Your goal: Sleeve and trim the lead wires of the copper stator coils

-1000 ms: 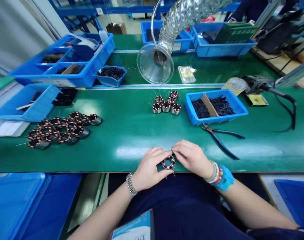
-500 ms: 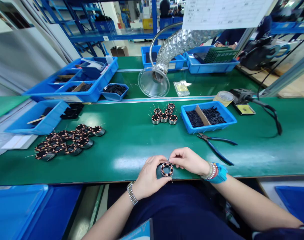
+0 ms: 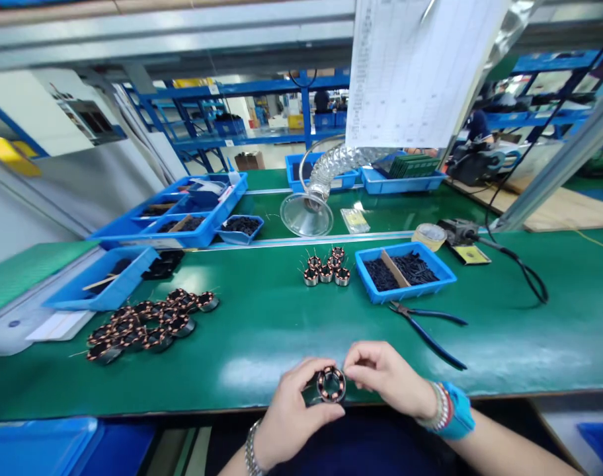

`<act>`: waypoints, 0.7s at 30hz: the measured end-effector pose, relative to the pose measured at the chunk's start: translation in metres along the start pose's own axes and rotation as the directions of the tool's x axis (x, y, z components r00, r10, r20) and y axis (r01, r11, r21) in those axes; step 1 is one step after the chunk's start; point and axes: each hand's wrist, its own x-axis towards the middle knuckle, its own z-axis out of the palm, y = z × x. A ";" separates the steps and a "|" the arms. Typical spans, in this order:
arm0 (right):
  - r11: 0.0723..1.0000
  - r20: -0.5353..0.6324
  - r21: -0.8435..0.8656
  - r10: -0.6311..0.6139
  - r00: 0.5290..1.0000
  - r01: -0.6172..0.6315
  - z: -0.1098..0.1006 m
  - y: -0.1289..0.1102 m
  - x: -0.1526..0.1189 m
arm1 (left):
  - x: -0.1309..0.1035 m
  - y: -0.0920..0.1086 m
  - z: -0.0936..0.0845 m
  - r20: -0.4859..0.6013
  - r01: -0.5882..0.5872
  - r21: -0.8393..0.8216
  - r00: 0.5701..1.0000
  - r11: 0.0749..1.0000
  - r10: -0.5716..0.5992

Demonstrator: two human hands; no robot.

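Glossy green tabletop (image 3: 262,344); left hand's (image 3: 301,410) curved grip holding a ring-shaped copper-wound coil (image 3: 331,385); right fingertips (image 3: 351,371) pinched.

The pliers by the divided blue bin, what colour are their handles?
Dark blue handles, clearest in the head view.

A printed sheet (image 3: 403,79) hangs above the green table (image 3: 262,284), partly hiding a silvery flexible duct (image 3: 338,160) that ends in a clear funnel (image 3: 306,218). A small flat packet (image 3: 355,221) lies just beside the funnel. Farther back, green boards (image 3: 413,166) stand in a blue tray (image 3: 403,186). Beyond are blue shelves (image 3: 262,141) and a brown box (image 3: 249,160) on the floor.
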 end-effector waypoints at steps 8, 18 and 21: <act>0.682 0.047 -0.356 -0.670 0.741 0.639 0.008 -0.013 -0.010 | -0.016 0.010 0.004 0.159 0.144 -0.477 0.984 0.867 -0.076; 0.943 0.104 0.150 0.284 0.953 -0.297 0.006 0.003 -0.009 | -0.015 0.006 0.001 0.092 -0.426 0.665 0.862 0.614 0.498; 0.978 0.069 0.097 0.179 0.981 -0.185 0.005 0.000 -0.012 | -0.013 0.011 -0.003 0.077 -0.403 0.588 0.891 0.701 0.447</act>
